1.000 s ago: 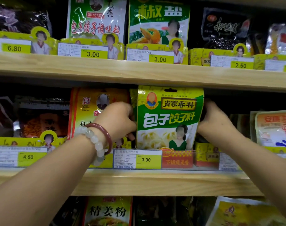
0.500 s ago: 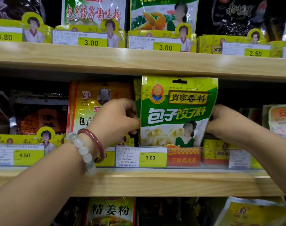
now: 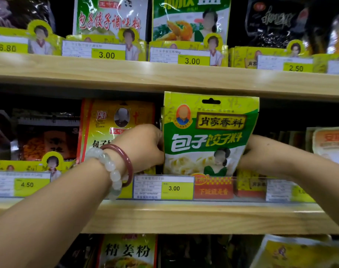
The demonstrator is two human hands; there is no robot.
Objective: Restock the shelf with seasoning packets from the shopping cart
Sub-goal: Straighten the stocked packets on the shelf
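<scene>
Green seasoning packet (image 3: 209, 136) stands upright on the middle shelf (image 3: 184, 217), front of its row, its bottom edge behind the clear price rail (image 3: 213, 190). White and yellow characters on a green band, hang slot at top, top edge just under the upper shelf (image 3: 164, 76).

Left hand (image 3: 139, 146) is at the packet's left edge, fingers curled and tucked behind that edge, gripping it; fingertips hidden behind the packet. Wrist wears a red bangle (image 3: 124, 161) and a pale bead bracelet (image 3: 110, 167). Right hand (image 3: 255, 153) is at the packet's lower right edge, fingers hidden behind the packet; it touches the edge, but whether it actually grips cannot be told.

Just left of the held packet, partly covered by the left hand: a yellow-and-red packet (image 3: 110, 120), upright, same shelf. Further left, dark packets with orange contents (image 3: 41, 140). Far right of the shelf, an orange-and-white packet (image 3: 331, 144), cut off by the frame.

Price tag reading 3.00 (image 3: 163, 187) sits on the rail below the held packet's left half; tag reading 4.50 (image 3: 19, 184) at far left.

Upper shelf carries more upright packets: green-and-white one with red characters (image 3: 110, 16), green one with fried food picture (image 3: 189, 18), black one (image 3: 276, 22). Tags there read 6.80, 3.00, 3.00, 2.50.

Below the middle shelf, a yellow packet with dark characters (image 3: 128, 250), partly visible.
</scene>
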